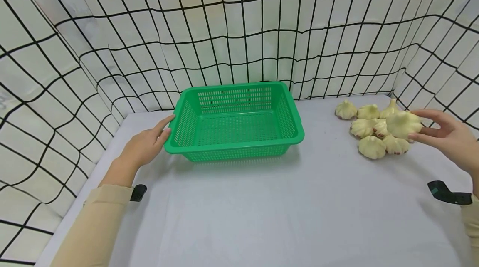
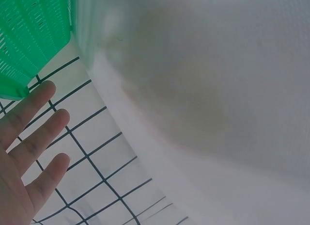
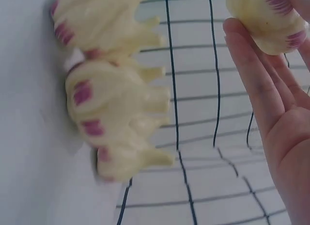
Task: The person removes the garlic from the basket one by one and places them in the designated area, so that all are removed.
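Observation:
On the left, my left hand (image 1: 142,146) rests against the left rim of a green plastic basket (image 1: 235,147), its fingers straight and spread. The left wrist view has those fingers (image 2: 43,133) just by the basket's edge. At the far right, my right hand (image 1: 447,134) pinches a garlic bulb (image 1: 403,124) between thumb and fingers, lifted above the others. In the right wrist view this bulb (image 3: 269,21) shows purple streaks on pale yellow. Several more garlic bulbs (image 1: 371,147) lie grouped on the table beneath it, partly hidden by the held one.
A white cloth covers the table (image 1: 239,208). Black netting (image 1: 262,34) over pale sheeting rises along the back and both sides, close behind the basket and the garlic group. Nothing lies inside the basket.

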Tool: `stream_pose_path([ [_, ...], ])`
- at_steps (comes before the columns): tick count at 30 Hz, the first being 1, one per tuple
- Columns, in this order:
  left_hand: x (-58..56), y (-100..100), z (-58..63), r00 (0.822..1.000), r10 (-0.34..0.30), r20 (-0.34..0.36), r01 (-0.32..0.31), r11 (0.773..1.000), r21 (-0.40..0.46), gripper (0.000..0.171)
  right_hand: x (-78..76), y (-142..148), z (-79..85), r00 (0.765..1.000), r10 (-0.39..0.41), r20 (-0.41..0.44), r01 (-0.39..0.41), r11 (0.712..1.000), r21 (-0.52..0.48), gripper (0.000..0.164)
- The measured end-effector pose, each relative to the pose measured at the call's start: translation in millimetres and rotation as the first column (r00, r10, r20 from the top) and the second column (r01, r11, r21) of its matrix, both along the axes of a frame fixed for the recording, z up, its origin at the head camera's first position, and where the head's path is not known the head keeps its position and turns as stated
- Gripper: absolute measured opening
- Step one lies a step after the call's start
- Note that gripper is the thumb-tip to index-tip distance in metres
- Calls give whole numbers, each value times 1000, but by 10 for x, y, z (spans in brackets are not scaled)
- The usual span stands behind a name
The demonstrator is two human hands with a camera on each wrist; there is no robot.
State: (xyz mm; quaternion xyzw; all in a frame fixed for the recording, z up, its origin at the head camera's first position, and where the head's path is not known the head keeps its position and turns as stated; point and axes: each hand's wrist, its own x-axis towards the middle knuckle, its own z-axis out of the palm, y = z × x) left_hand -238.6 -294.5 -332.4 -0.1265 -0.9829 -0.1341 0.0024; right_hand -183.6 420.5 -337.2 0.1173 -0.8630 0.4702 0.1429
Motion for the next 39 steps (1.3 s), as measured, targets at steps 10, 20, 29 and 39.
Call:
stream_pose_path([
  [10, -2, -10, -20, 1000, 4, -7, -4, 1000, 3, 62, -219, 970, -730, 995, -103, 2, 103, 995, 20, 68],
  [20, -1, -9, -52, 1000, -4, -1, 4, 1000, 9, 62, -246, 1299, -1033, 978, -150, 148, 146, 989, 36, 58],
  [29, 8, -15, -51, 1000, -5, -6, 5, 1000, 4, 62, -194, 1127, -888, 951, -147, 270, 147, 989, 22, 51],
  [39, 17, -6, -45, 1000, -5, -7, 5, 1000, 3, 62, -212, 1091, -755, 879, -203, 431, 145, 976, 164, 71],
])
